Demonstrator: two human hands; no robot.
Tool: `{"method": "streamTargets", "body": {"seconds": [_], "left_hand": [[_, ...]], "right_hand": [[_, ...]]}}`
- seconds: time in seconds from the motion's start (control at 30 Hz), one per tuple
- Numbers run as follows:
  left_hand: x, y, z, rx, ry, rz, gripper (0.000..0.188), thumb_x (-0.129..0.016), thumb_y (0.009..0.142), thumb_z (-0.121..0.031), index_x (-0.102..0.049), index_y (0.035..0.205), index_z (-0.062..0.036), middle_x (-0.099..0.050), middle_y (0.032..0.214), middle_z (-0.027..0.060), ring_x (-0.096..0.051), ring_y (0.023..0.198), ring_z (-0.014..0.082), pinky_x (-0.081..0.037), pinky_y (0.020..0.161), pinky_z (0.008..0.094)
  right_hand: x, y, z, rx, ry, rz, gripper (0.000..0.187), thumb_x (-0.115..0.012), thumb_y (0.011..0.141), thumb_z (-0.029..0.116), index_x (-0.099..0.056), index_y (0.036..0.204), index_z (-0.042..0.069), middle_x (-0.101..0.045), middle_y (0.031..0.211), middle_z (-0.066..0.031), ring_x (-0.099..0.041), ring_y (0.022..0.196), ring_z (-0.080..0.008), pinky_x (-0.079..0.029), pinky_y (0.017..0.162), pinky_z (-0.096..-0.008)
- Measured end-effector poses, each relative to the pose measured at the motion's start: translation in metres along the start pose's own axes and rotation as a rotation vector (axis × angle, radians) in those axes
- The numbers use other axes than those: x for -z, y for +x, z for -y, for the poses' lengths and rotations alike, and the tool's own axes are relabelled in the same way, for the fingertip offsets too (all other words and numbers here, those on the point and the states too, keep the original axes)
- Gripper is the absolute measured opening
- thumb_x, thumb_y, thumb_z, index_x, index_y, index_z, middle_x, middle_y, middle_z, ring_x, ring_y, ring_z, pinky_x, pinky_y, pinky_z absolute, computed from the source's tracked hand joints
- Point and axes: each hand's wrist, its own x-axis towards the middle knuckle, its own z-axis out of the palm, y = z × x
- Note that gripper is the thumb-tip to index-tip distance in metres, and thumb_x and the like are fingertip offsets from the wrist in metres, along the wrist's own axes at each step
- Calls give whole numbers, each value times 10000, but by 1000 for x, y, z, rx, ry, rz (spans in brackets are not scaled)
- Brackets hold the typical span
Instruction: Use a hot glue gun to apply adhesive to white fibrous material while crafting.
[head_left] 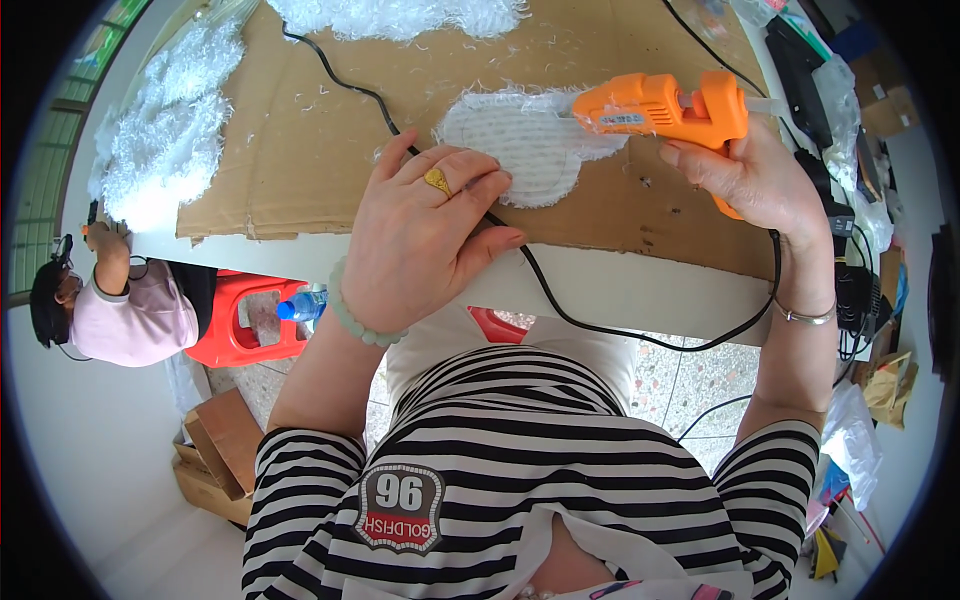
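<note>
My right hand (765, 185) is closed round the grip of an orange hot glue gun (640, 103). A pale glue stick (765, 104) pokes out of its back end. The nozzle points left, at or just above the upper part of a white, ribbed fabric piece (525, 150) with a rounded outline and frayed, fluffy edges. It lies flat on brown cardboard (330, 130). My left hand (425, 220) rests palm down at the piece's left edge, thumb apart and fingers slightly bent, fingertips touching the edge. A black cord (560, 300) passes beneath this hand.
White fluffy material lies at the left (185, 130) and far edge (400, 15) of the table. The cord loops past the table's front edge up to my right hand. Cables and plastic bags crowd the right side. At far left sits another person (135, 310) near a red stool (235, 320).
</note>
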Motion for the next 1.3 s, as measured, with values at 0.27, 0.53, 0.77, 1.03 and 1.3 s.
{"method": "streamTargets", "body": {"seconds": [0.27, 0.53, 0.77, 1.03, 1.3], "left_hand": [[2, 3, -1, 10, -4, 38, 350, -701, 745, -313, -643, 983, -65, -606, 1035, 43, -580, 979, 260, -360, 974, 503], [0, 3, -2, 6, 5, 16, 355, -704, 733, -326, -642, 961, -61, -610, 1011, 37, -581, 971, 257, -366, 965, 513], [0, 3, -2, 14, 9, 21, 346, -716, 723, -309, -653, 951, -56, -615, 1014, 41, -583, 970, 261, -366, 967, 505], [0, 3, -1, 17, 8, 29, 342, -720, 724, -300, -653, 952, -55, -618, 1009, 44, -582, 967, 267, -363, 970, 501], [1, 2, -1, 16, 10, 28, 343, -724, 720, -292, -652, 957, -55, -620, 1016, 43, -582, 971, 271, -363, 966, 510]], "right_hand": [[39, -14, -15, -99, 263, -66, 314, -661, 841, 117, -535, 1110, 17, -591, 865, -27, -556, 706, -122, -467, 656, -269], [32, -4, -17, -162, 43, 48, 273, -656, 841, 106, -566, 1083, 17, -590, 814, -15, -549, 722, -104, -455, 656, -251], [17, -2, -15, 58, -80, -51, 247, -673, 817, 207, -586, 922, 1, -523, 662, -28, -468, 604, -123, -405, 578, -267], [6, -2, -8, -2, -49, -47, 283, -673, 811, 262, -587, 927, 18, -521, 661, -30, -460, 592, -139, -406, 580, -278], [14, 0, -8, -64, -91, 32, 273, -670, 846, 176, -583, 1055, 23, -526, 709, 23, -439, 603, -63, -372, 541, -210]]}}
